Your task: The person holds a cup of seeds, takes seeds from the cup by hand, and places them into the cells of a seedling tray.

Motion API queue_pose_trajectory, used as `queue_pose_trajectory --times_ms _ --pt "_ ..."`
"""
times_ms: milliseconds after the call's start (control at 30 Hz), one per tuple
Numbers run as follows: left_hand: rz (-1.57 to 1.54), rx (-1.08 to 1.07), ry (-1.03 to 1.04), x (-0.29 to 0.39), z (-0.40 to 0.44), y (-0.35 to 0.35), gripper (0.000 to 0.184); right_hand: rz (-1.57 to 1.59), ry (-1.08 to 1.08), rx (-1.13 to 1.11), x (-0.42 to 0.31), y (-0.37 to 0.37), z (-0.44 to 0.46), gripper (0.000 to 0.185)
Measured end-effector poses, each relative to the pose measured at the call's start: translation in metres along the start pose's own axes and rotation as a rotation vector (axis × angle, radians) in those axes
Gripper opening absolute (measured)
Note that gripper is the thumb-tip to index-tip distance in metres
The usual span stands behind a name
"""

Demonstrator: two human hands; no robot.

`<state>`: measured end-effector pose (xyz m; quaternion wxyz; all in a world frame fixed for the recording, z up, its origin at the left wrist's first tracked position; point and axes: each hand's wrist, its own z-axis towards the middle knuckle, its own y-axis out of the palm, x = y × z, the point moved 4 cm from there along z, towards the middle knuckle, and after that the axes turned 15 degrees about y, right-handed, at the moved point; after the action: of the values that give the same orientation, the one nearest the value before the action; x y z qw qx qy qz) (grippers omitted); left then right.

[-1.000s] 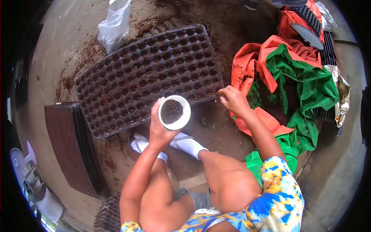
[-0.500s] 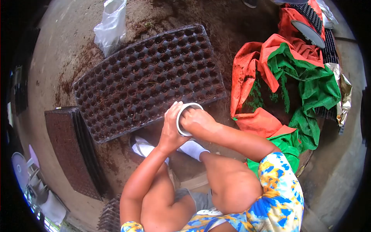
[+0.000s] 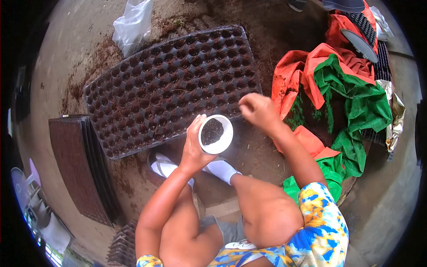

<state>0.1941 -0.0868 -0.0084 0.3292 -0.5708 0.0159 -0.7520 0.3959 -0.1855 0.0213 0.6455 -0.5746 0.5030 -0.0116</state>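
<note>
My left hand [image 3: 194, 149] is wrapped round a white cup [image 3: 227, 139], tilted so its dark grainy contents [image 3: 212, 131] show. Up and to the right of the cup, my right hand [image 3: 259, 111] hovers at the lower right edge of a black seedling tray [image 3: 171, 89]. Its fingers are pinched together, and whatever they hold is too small to make out. Rows of round cells with brown soil fill the tray, which lies on the ground beyond my feet.
Stacked trays [image 3: 80, 164] stand at the left. A clear plastic bag [image 3: 133, 29] lies behind the tray. Red [image 3: 287, 78] and green cloth [image 3: 367, 109] surrounds dark soil on the right. A person's shoe [image 3: 296, 4] shows at the top.
My right hand was inside the cup half a second ago; it has come out and moved up and right to the tray's edge. The cup has shifted slightly in my left hand.
</note>
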Motion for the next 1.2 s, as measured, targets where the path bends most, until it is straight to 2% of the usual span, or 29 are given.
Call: queue_pose_trajectory --times_ms 67,133,233,300,367,400,467,667,800,900,1200 --pt "-0.013 0.017 0.004 0.000 0.001 0.000 0.098 -0.031 0.138 -0.033 0.030 0.001 0.009 0.010" --pt "-0.016 0.017 0.006 0.001 0.001 0.002 0.098 -0.084 0.089 0.052 0.043 -0.001 0.006 0.009" --pt "0.012 -0.014 0.034 0.000 0.004 0.005 0.098 -0.028 -0.074 -0.014 -0.009 -0.014 -0.019 0.008" --pt "0.033 -0.038 0.087 0.001 0.007 0.013 0.097 -0.167 -0.237 -0.137 -0.031 0.006 -0.045 0.015" --pt "0.026 -0.072 0.122 0.008 0.016 0.017 0.097 -0.406 -0.246 -0.337 -0.051 0.032 -0.052 0.020" --pt "0.024 -0.088 0.136 0.012 0.018 0.016 0.097 -0.494 -0.288 -0.324 -0.054 0.047 -0.053 0.021" --pt "0.017 -0.070 0.144 0.011 0.019 0.016 0.097 -0.415 -0.401 -0.273 -0.058 0.056 -0.046 0.021" --pt "-0.066 0.036 0.050 -0.003 0.016 0.011 0.099 0.092 -0.239 -0.276 -0.056 0.018 -0.011 0.015" --pt "-0.065 0.044 -0.013 -0.003 0.011 0.003 0.099 0.044 -0.014 -0.010 -0.008 -0.013 0.049 0.012" --pt "-0.060 0.052 -0.019 -0.003 0.011 0.001 0.099 -0.098 0.037 -0.017 0.029 -0.003 0.074 0.016" --pt "0.000 0.013 -0.018 -0.003 0.010 -0.004 0.100 -0.169 0.052 0.003 0.034 -0.006 0.081 0.016"
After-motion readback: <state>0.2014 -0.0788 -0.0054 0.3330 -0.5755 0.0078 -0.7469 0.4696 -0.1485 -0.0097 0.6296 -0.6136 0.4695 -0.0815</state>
